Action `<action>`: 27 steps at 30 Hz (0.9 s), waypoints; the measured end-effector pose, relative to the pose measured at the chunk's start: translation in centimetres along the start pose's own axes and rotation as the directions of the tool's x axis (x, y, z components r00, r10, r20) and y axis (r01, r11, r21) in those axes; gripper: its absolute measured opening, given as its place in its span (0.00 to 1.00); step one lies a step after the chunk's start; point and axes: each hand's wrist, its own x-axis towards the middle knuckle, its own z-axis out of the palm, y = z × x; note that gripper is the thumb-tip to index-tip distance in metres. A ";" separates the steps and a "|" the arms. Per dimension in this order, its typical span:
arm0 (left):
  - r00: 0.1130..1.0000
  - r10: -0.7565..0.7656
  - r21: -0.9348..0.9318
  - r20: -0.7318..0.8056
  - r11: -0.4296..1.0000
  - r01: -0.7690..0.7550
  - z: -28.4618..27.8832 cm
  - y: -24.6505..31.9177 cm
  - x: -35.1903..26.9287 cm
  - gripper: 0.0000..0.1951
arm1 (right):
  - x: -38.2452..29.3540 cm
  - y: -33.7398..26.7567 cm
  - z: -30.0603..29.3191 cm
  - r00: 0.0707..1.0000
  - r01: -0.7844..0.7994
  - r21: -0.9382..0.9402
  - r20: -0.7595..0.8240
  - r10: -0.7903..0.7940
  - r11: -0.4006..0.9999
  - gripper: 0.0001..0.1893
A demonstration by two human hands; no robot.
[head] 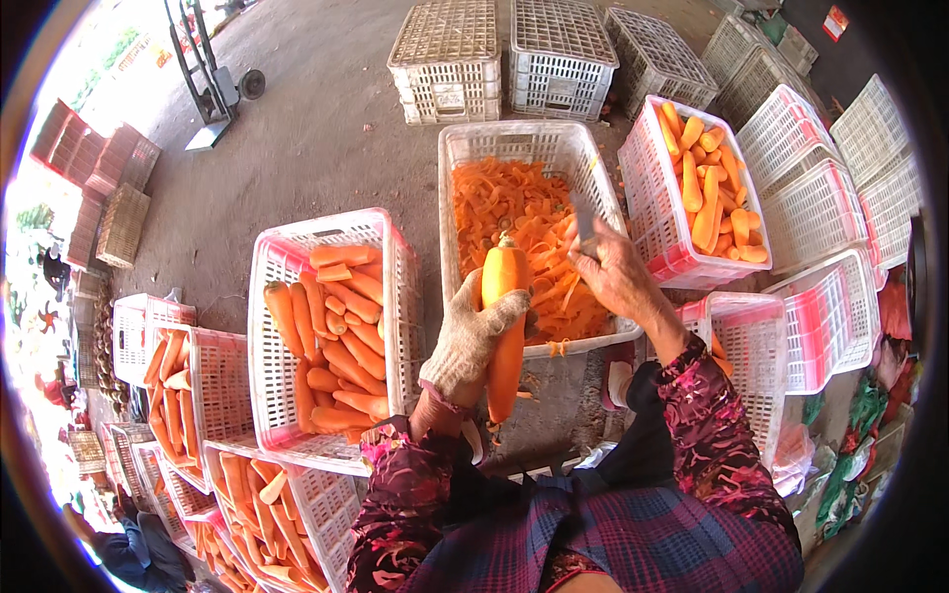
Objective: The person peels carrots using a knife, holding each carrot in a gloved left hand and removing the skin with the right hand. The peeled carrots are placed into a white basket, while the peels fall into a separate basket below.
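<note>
My left hand (474,333), in a knitted work glove, grips a large carrot (506,274) upright over the near edge of a crate. The carrot's top part looks paler and peeled; its lower part is deeper orange. My bare right hand (612,270) holds a blurred flat-bladed tool (583,216), probably a peeler or knife, just right of the carrot and apart from it. Beneath both hands, a white plastic crate (530,132) holds a heap of carrot peelings (511,200). To the left, a pink-and-white crate (256,333) holds unpeeled-looking carrots (348,319).
A crate (645,178) of peeled carrots (708,193) stands at right. More carrot crates (222,378) crowd the lower left. Upturned crates (445,44) line the far side. A hand truck (211,96) stands at upper left. Another person (137,548) is at the lower left edge.
</note>
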 end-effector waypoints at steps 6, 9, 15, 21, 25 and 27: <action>0.997 -0.008 -0.095 0.075 0.995 0.015 0.5 -0.2 0.1 0.37 | -1.5 -1.0 0.0 0.994 0.043 -0.005 0.100 -0.042 0.999 0.07; 0.994 -0.046 -0.115 0.103 0.992 0.058 0.8 -0.6 0.0 0.38 | -1.8 -1.1 -0.3 0.989 0.090 -0.085 0.121 -0.080 0.992 0.06; 0.994 -0.050 0.089 0.096 0.995 0.041 1.0 -1.0 -0.1 0.39 | -2.3 -1.5 -0.5 0.988 0.113 -0.164 0.126 -0.093 0.980 0.02; 0.988 -0.094 0.112 0.121 0.990 0.081 1.1 -1.0 0.0 0.37 | -2.8 -1.7 -0.4 0.987 0.123 -0.203 0.125 -0.099 0.971 0.01; 0.958 -0.117 0.051 0.262 0.993 0.107 0.9 -1.3 -0.3 0.31 | -3.0 -1.1 0.4 0.987 0.115 -0.133 0.123 -0.099 0.984 0.04; 0.931 -0.134 -0.038 0.340 0.987 0.156 0.9 -1.6 -0.6 0.33 | -3.1 -0.7 0.7 0.981 0.140 -0.070 0.148 -0.128 0.988 0.06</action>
